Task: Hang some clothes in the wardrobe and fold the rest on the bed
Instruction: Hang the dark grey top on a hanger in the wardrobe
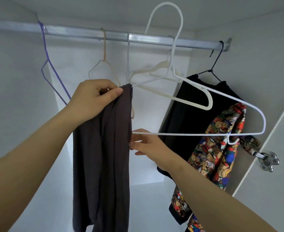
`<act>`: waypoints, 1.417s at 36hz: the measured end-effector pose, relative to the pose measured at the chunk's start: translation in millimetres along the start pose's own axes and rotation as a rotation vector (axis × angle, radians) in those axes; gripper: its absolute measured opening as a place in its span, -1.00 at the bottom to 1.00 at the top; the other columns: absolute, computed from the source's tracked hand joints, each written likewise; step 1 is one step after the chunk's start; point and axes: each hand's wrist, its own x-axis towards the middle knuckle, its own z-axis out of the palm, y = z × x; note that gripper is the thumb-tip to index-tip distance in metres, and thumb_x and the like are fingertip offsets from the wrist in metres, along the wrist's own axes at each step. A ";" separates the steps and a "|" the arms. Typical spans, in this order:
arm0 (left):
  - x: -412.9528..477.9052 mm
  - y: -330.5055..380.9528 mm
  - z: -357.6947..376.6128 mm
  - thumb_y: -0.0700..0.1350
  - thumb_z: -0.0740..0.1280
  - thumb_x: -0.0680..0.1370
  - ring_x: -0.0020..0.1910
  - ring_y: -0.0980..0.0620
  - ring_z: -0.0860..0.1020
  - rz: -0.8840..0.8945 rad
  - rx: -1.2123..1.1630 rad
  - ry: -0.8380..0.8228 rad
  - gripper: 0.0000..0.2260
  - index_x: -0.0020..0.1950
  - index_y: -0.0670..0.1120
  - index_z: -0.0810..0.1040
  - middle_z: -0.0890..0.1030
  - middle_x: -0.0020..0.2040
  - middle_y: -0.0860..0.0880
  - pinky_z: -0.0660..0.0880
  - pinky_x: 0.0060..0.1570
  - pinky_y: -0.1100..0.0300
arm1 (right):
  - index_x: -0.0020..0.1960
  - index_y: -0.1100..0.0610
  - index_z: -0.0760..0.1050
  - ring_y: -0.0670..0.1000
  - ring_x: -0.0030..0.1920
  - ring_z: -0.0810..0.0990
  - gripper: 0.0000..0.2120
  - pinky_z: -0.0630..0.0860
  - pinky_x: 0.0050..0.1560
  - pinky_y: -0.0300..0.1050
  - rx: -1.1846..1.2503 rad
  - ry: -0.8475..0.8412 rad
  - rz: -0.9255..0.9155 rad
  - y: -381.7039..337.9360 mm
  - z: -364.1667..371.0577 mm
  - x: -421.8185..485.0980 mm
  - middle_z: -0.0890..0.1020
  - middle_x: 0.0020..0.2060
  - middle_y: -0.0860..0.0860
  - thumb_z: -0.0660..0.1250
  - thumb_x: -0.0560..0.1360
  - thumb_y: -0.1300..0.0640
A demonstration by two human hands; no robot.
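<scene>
My left hand (94, 96) pinches the top of the grey garment (102, 156) onto the left tip of the white hanger (204, 133). My right hand (148, 144), lower, grips its bottom bar beside the cloth. The hanger stretches rightward, its hook above the rail (87, 33), not yet on it.

A dark brown garment (102, 148) hung long and limp in loose vertical folds inside the wardrobe, its top bunched at the left end of a white wire hanger (188, 134). The left hand (94, 96) pinched that bunched top, and the right hand (148, 146) held the cloth's right edge just below the hanger's bottom bar. The hanger was tilted, right end lower, its hook standing up in front of the metal rail (87, 33).
</scene>
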 end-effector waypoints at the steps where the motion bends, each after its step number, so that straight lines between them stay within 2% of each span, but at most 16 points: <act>1: 0.4 0.5 -0.3 -0.06 0.29 0.55 -0.25 0.31 0.52 -0.003 -0.010 0.006 -0.84 -0.22 0.14 0.54 0.59 -0.22 0.19 0.40 -0.18 0.44 | 0.05 -0.03 0.51 -0.12 -0.11 0.58 -0.84 0.52 -0.08 -0.29 -0.007 -0.009 0.009 0.6 0.8 0.0 0.62 -0.10 -0.11 0.28 0.54 0.20; 6: 2.5 3.9 -1.4 -0.08 0.28 0.56 -0.27 0.42 0.50 0.004 -0.046 -0.009 -0.84 -0.19 0.12 0.54 0.57 -0.23 0.22 0.38 -0.21 0.53 | 0.08 -0.03 0.53 -0.05 -0.12 0.60 -0.83 0.53 0.02 -0.12 0.143 -0.075 0.063 -1.0 3.3 -4.3 0.63 -0.08 -0.05 0.17 0.60 0.05; 9: 2.7 4.9 -0.9 -0.09 0.28 0.56 -0.27 0.42 0.50 0.009 -0.059 -0.029 -0.83 -0.20 0.13 0.54 0.58 -0.33 0.30 0.38 -0.22 0.55 | 0.04 0.03 0.56 -0.06 -0.26 0.54 -0.77 0.45 -0.27 -0.26 0.203 -0.079 0.062 -4.7 4.5 -4.9 0.61 -0.16 -0.05 0.14 0.60 0.00; 13: 2.8 5.4 1.6 -0.09 0.28 0.56 -0.28 0.41 0.51 0.014 -0.089 -0.036 -0.81 -0.22 0.15 0.53 0.55 -0.35 0.40 0.39 -0.22 0.57 | 0.05 0.07 0.56 -0.07 -0.34 0.45 -0.78 0.32 -0.39 -0.30 0.166 -0.092 0.066 -3.2 4.3 -6.3 0.58 -0.16 -0.04 0.18 0.58 0.01; 18: 1.3 8.6 2.7 -0.11 0.29 0.56 -0.28 0.36 0.53 0.031 -0.128 -0.042 -0.79 -0.24 0.15 0.53 0.57 -0.35 0.36 0.40 -0.24 0.55 | 0.03 0.03 0.60 -0.10 -0.36 0.42 -0.73 0.35 -0.33 -0.29 -0.039 0.011 0.074 -0.2 6.2 -3.4 0.57 -0.24 -0.11 0.16 0.59 -0.05; 21: 0.8 11.1 2.8 -0.12 0.30 0.55 -0.30 0.36 0.52 0.039 -0.150 -0.035 -0.78 -0.25 0.15 0.53 0.57 -0.36 0.34 0.39 -0.25 0.52 | 0.04 0.03 0.57 -0.13 -0.34 0.43 -0.79 0.36 -0.31 -0.33 -0.106 0.026 0.060 0.7 6.5 -3.5 0.56 -0.28 -0.10 0.16 0.59 0.10; 24: 0.4 13.5 2.4 -0.13 0.30 0.55 -0.31 0.37 0.51 0.044 -0.177 -0.021 -0.78 -0.25 0.14 0.53 0.57 -0.37 0.34 0.39 -0.24 0.53 | 0.10 0.18 0.57 -0.11 -0.24 0.53 -0.79 0.47 -0.22 -0.43 -0.182 -0.027 0.112 5.6 7.7 -6.6 0.62 -0.14 0.04 0.20 0.55 0.23; 26: 1.0 14.6 0.7 -0.14 0.30 0.55 -0.32 0.36 0.51 0.045 -0.198 -0.003 -0.77 -0.25 0.13 0.54 0.57 -0.37 0.33 0.40 -0.23 0.50 | 0.10 0.23 0.58 -0.02 -0.08 0.59 -0.77 0.53 0.02 -0.24 -0.259 0.012 0.159 16.3 7.6 -6.7 0.65 -0.03 0.09 0.21 0.54 0.21; 31: 1.2 15.0 -7.1 -0.18 0.29 0.56 -0.34 0.39 0.51 0.058 -0.207 0.025 -0.78 -0.22 0.08 0.54 0.56 -0.40 0.35 0.40 -0.26 0.54 | -0.19 0.10 0.48 0.06 -0.17 0.52 -0.78 0.52 -0.07 0.01 -0.535 0.171 0.312 60.9 -6.5 -8.0 0.57 -0.24 -0.01 0.08 0.50 0.22; 36: -3.6 7.3 -17.3 -0.22 0.28 0.56 -0.31 0.44 0.51 0.100 -0.146 0.009 -0.70 -0.24 0.18 0.53 0.54 -0.38 0.42 0.38 -0.26 0.57 | -0.05 0.20 0.49 0.15 0.01 0.56 -0.81 0.45 -0.12 -0.11 -0.698 0.332 0.389 97.2 -30.0 -19.4 0.61 -0.02 0.09 0.10 0.50 0.25; 39: -6.8 -0.3 -26.8 -0.17 0.33 0.54 -0.30 0.45 0.52 0.109 -0.139 0.009 -0.55 -0.34 0.38 0.56 0.55 -0.36 0.43 0.38 -0.26 0.58 | -0.27 0.12 0.35 0.15 -0.08 0.54 -0.79 0.31 -0.25 -0.13 -0.691 0.424 0.453 106.0 -50.6 -27.3 0.57 -0.18 0.07 0.13 0.54 0.22; 42: -8.5 -9.8 -34.9 -0.20 0.33 0.53 -0.32 0.44 0.51 0.109 -0.108 -0.008 -0.49 -0.34 0.45 0.53 0.55 -0.37 0.42 0.37 -0.26 0.58 | -0.34 0.11 0.35 0.10 -0.23 0.51 -0.70 0.51 -0.21 -0.07 -0.476 0.500 0.496 104.5 -67.6 -30.8 0.48 -0.37 0.06 0.21 0.56 0.13; 44: -10.6 -16.9 -38.9 -0.10 0.39 0.50 -0.34 0.41 0.51 0.100 -0.116 -0.014 -0.60 -0.34 0.42 0.55 0.57 -0.37 0.38 0.38 -0.26 0.57 | -0.29 0.20 0.40 0.11 -0.24 0.47 -0.70 0.55 -0.06 0.09 -0.345 0.541 0.513 100.3 -76.5 -32.8 0.44 -0.37 0.10 0.24 0.57 0.08; 46: -12.8 -22.3 -43.7 0.05 0.38 0.43 -0.35 0.40 0.51 0.084 -0.135 -0.013 -0.78 -0.32 0.41 0.56 0.57 -0.37 0.36 0.39 -0.27 0.56 | -0.06 0.24 0.50 0.10 -0.23 0.46 -0.73 0.49 -0.03 0.09 -0.244 0.550 0.522 92.8 -79.4 -35.6 0.46 -0.28 0.12 0.21 0.58 0.02; 48: -13.5 -29.8 -47.8 -0.07 0.39 0.49 -0.37 0.40 0.51 0.077 -0.144 0.012 -0.66 -0.31 0.40 0.57 0.57 -0.38 0.36 0.38 -0.29 0.57 | 0.26 0.27 0.44 0.18 0.01 0.53 -0.58 0.45 0.16 0.08 -0.168 0.541 0.554 86.3 -80.3 -37.6 0.55 0.01 0.19 0.17 0.59 -0.03; 51: -14.3 -38.7 -53.7 -0.25 0.29 0.54 -0.40 0.38 0.50 0.069 -0.130 0.049 -0.52 -0.31 0.35 0.60 0.57 -0.41 0.33 0.38 -0.32 0.57 | 0.36 0.34 0.34 0.19 0.23 0.44 -0.47 0.33 0.15 -0.14 -0.116 0.551 0.553 78.0 -79.7 -41.2 0.46 0.23 0.23 0.14 0.60 -0.07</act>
